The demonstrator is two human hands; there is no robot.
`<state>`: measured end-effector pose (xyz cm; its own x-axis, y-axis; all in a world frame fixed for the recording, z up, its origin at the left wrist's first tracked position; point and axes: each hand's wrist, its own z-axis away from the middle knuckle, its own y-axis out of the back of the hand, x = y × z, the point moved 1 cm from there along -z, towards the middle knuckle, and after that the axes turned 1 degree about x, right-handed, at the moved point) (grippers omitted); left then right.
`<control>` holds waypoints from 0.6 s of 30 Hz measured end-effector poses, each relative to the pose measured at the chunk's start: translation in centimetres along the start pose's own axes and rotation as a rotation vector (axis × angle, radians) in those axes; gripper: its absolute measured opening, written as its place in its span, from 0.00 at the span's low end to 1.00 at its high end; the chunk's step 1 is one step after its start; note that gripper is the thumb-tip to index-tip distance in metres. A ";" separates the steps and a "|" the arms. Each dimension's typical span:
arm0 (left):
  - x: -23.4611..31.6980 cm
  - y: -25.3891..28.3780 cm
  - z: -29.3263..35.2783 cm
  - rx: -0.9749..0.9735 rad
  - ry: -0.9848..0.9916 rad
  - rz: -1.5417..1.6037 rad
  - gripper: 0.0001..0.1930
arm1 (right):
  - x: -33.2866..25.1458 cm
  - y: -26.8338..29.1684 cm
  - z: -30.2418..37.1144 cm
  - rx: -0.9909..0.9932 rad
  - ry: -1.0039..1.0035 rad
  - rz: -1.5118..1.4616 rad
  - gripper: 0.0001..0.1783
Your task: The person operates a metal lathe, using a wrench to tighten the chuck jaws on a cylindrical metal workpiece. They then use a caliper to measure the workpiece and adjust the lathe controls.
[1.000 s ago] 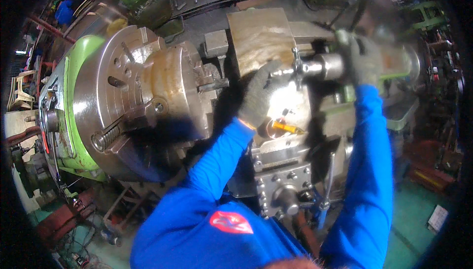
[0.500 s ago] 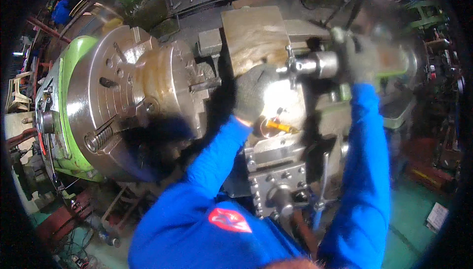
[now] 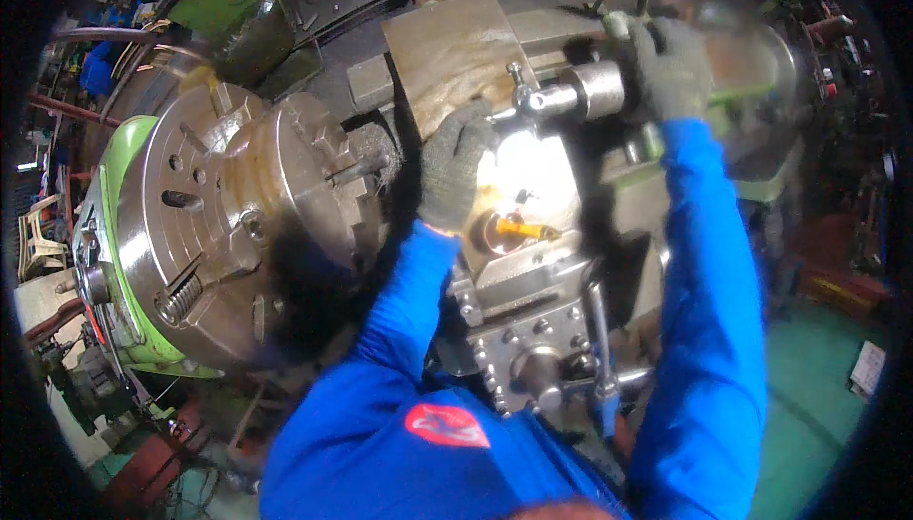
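Note:
My left hand (image 3: 455, 166), in a dark grey work glove, is over the carriage of a large lathe. Its fingers are curled beside the pointed tip of a thin tool (image 3: 503, 114); whatever they grip is hidden. That tool projects leftward from a steel holder with a small knob (image 3: 552, 101), joined to a round steel sleeve (image 3: 599, 89). My gloved right hand (image 3: 671, 65) is bent over the tailstock at the right, and what lies under its fingers cannot be made out. Left of my left hand, a jawed chuck (image 3: 304, 158) carries a short rod-like piece (image 3: 358, 168).
A yellow-handled tool (image 3: 526, 229) lies by a round opening on the carriage, beside a bright glare. The flat steel block (image 3: 455, 44) stands behind my left hand. A lever (image 3: 600, 334) rises near my right forearm. Green floor (image 3: 818, 406) shows at lower right.
The view has shifted and turned slightly, so the machine sits differently in the picture. My left hand's curled fingers show more clearly beside the tool tip. My right hand stays at the tailstock.

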<state>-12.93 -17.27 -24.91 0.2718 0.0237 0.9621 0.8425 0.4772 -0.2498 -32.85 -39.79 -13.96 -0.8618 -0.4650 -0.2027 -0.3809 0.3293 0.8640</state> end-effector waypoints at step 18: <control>9.7 1.6 13.2 0.050 -0.178 -0.258 0.18 | 0.2 2.4 -0.3 -0.167 -0.030 -0.146 0.27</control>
<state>-15.02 -4.69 -14.51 -0.0371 0.0479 0.9982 0.8478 0.5304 0.0061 -33.85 -39.37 -11.78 -0.8121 -0.4725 -0.3424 -0.4435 0.1184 0.8884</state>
